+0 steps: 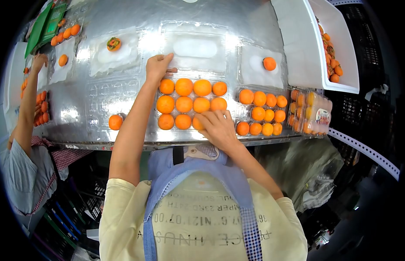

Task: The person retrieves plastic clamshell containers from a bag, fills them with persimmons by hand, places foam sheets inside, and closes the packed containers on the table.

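A clear tray (178,134) of orange fruit (183,104) lies on the shiny table (132,13)
The right hand (218,128) touches one fruit (197,123) in the nearest row; I can't tell if it grips; the left hand (158,68) is near the tray's far edge, by the flat lid (181,62); I can't tell if it holds anything.

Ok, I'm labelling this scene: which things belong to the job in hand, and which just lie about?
In the job:
central clear tray
orange fruit inside
right hand, touching one
left hand, by the tray
likely white fruit box

Seemingly lying about:
crumpled plastic, lower right
black crate, right
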A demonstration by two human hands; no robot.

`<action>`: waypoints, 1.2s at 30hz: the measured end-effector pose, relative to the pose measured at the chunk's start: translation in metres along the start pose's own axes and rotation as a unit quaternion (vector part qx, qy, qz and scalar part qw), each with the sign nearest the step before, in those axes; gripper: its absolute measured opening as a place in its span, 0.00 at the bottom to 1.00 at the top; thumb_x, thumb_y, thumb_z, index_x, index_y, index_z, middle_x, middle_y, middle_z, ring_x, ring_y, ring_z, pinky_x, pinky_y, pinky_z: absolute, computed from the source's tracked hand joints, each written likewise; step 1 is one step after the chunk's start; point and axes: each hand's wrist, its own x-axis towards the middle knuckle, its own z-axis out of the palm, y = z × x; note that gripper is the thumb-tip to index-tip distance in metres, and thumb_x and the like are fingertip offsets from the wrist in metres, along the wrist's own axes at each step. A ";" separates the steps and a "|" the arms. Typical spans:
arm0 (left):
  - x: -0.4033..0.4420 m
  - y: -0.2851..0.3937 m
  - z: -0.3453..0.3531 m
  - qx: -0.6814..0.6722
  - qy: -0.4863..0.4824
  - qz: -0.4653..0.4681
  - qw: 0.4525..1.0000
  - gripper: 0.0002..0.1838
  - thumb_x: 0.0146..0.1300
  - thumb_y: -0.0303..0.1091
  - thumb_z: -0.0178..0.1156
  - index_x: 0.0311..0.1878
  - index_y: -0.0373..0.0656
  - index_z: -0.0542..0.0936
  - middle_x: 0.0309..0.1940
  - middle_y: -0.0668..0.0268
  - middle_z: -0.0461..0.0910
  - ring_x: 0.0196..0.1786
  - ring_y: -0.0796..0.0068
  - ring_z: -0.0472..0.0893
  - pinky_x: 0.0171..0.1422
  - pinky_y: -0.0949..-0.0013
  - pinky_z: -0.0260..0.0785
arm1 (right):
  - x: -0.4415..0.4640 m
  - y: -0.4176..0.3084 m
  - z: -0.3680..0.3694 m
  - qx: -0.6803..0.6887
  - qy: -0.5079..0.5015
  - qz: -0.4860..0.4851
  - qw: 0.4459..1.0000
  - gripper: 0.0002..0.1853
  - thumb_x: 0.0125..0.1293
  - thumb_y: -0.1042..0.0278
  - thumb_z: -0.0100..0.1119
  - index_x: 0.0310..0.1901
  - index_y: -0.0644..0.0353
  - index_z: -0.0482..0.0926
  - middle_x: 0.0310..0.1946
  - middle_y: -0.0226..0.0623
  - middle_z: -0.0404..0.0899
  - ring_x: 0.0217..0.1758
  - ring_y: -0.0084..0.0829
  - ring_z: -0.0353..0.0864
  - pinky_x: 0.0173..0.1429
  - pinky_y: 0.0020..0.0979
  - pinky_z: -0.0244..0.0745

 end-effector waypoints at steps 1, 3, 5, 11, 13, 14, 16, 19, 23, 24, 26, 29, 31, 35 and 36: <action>-0.001 0.001 -0.002 0.011 -0.002 -0.004 1.000 0.21 0.60 0.41 0.62 0.45 0.29 0.75 0.34 0.57 0.80 0.29 0.68 0.84 0.23 0.77 0.73 | -0.001 0.000 0.003 0.004 0.008 0.010 1.000 0.26 0.41 0.64 0.67 0.47 0.57 0.75 0.41 0.32 0.71 0.44 0.33 0.69 0.49 0.36 0.61; 0.001 0.001 -0.001 0.030 -0.010 -0.007 0.999 0.21 0.60 0.43 0.62 0.45 0.31 0.75 0.34 0.58 0.80 0.29 0.69 0.84 0.23 0.79 0.72 | -0.004 0.001 0.009 0.005 0.023 0.024 0.999 0.25 0.42 0.66 0.65 0.46 0.58 0.75 0.41 0.33 0.70 0.44 0.34 0.69 0.49 0.36 0.61; 0.006 -0.002 -0.003 0.045 -0.023 -0.006 0.999 0.22 0.60 0.43 0.63 0.44 0.31 0.76 0.34 0.58 0.81 0.30 0.70 0.84 0.23 0.79 0.72 | -0.006 0.001 0.015 -0.001 0.036 0.033 0.999 0.22 0.42 0.67 0.63 0.44 0.59 0.75 0.40 0.35 0.70 0.44 0.35 0.69 0.50 0.36 0.61; 0.001 0.003 0.000 0.047 -0.004 -0.006 0.999 0.23 0.59 0.44 0.63 0.47 0.31 0.75 0.35 0.58 0.81 0.30 0.71 0.84 0.23 0.80 0.72 | -0.010 -0.003 0.020 0.017 0.093 0.041 0.995 0.20 0.44 0.72 0.61 0.42 0.62 0.73 0.37 0.37 0.69 0.43 0.37 0.68 0.50 0.36 0.61; 0.003 0.002 0.000 0.048 0.005 -0.004 0.999 0.25 0.59 0.42 0.63 0.49 0.29 0.74 0.34 0.57 0.81 0.30 0.70 0.84 0.23 0.79 0.72 | -0.011 -0.005 0.018 0.035 0.107 0.048 0.993 0.20 0.43 0.71 0.61 0.43 0.62 0.73 0.37 0.38 0.70 0.43 0.37 0.68 0.50 0.36 0.61; 0.004 0.002 -0.001 0.051 0.002 -0.008 0.999 0.24 0.59 0.43 0.64 0.49 0.30 0.74 0.34 0.58 0.81 0.29 0.71 0.84 0.23 0.79 0.72 | -0.011 -0.005 0.019 0.042 0.116 0.050 0.991 0.21 0.43 0.71 0.61 0.43 0.63 0.73 0.38 0.38 0.70 0.44 0.37 0.68 0.50 0.36 0.61; 0.003 0.002 -0.001 0.059 0.006 -0.006 0.998 0.24 0.59 0.43 0.64 0.48 0.31 0.75 0.34 0.58 0.81 0.29 0.71 0.84 0.23 0.79 0.72 | -0.013 -0.006 0.011 0.077 0.121 0.062 0.988 0.24 0.43 0.70 0.63 0.47 0.63 0.72 0.40 0.40 0.70 0.46 0.40 0.69 0.52 0.38 0.62; 0.003 0.003 -0.001 0.064 0.004 -0.004 0.998 0.23 0.59 0.44 0.64 0.46 0.32 0.75 0.34 0.59 0.81 0.29 0.72 0.84 0.23 0.80 0.72 | -0.021 -0.012 -0.012 0.266 0.130 0.152 0.943 0.26 0.46 0.71 0.63 0.50 0.62 0.70 0.43 0.43 0.70 0.47 0.43 0.68 0.54 0.40 0.63; 0.001 0.005 0.000 0.075 0.004 -0.005 0.997 0.22 0.58 0.44 0.64 0.45 0.33 0.76 0.34 0.59 0.81 0.29 0.72 0.84 0.23 0.81 0.72 | -0.050 -0.008 -0.010 0.724 0.117 0.196 0.651 0.23 0.55 0.70 0.60 0.52 0.62 0.67 0.45 0.36 0.68 0.54 0.31 0.70 0.52 0.34 0.73; 0.002 0.005 0.000 0.075 0.004 -0.007 0.997 0.23 0.58 0.45 0.64 0.45 0.33 0.76 0.35 0.59 0.81 0.29 0.73 0.83 0.22 0.82 0.71 | -0.058 -0.007 -0.011 0.826 0.079 0.217 0.514 0.17 0.59 0.69 0.58 0.49 0.61 0.68 0.44 0.33 0.68 0.53 0.28 0.72 0.45 0.31 0.77; 0.006 0.001 -0.001 0.076 0.005 -0.012 0.997 0.24 0.58 0.46 0.65 0.46 0.34 0.75 0.37 0.60 0.80 0.30 0.74 0.83 0.21 0.84 0.70 | -0.072 -0.003 -0.010 0.836 0.086 0.243 0.484 0.13 0.61 0.69 0.57 0.46 0.61 0.69 0.43 0.34 0.69 0.50 0.28 0.74 0.41 0.30 0.78; 0.008 -0.001 -0.003 0.073 0.006 -0.003 0.997 0.21 0.58 0.44 0.64 0.43 0.34 0.76 0.34 0.60 0.81 0.29 0.73 0.83 0.23 0.81 0.71 | -0.090 0.003 -0.017 0.820 0.130 0.302 0.468 0.08 0.64 0.66 0.55 0.40 0.61 0.72 0.35 0.37 0.75 0.39 0.26 0.77 0.35 0.28 0.78; 0.010 -0.001 -0.004 0.067 0.002 0.001 0.998 0.20 0.58 0.44 0.64 0.42 0.35 0.76 0.33 0.60 0.81 0.29 0.72 0.83 0.23 0.81 0.71 | -0.108 0.017 -0.021 0.798 0.161 0.334 0.474 0.09 0.64 0.66 0.56 0.39 0.62 0.73 0.31 0.37 0.76 0.33 0.25 0.77 0.34 0.27 0.77; 0.006 0.001 -0.002 0.070 0.007 0.002 0.998 0.20 0.58 0.44 0.65 0.42 0.36 0.76 0.33 0.60 0.81 0.29 0.72 0.83 0.23 0.81 0.71 | -0.134 0.045 -0.037 0.665 0.313 0.363 0.573 0.12 0.61 0.69 0.57 0.43 0.66 0.76 0.26 0.37 0.78 0.25 0.23 0.74 0.25 0.20 0.66; 0.006 0.001 -0.002 0.073 0.008 0.000 0.997 0.20 0.58 0.44 0.65 0.42 0.36 0.76 0.33 0.60 0.81 0.29 0.72 0.83 0.23 0.81 0.71 | -0.143 0.055 -0.043 0.630 0.303 0.390 0.600 0.13 0.58 0.73 0.59 0.45 0.66 0.78 0.27 0.38 0.79 0.25 0.21 0.73 0.26 0.18 0.62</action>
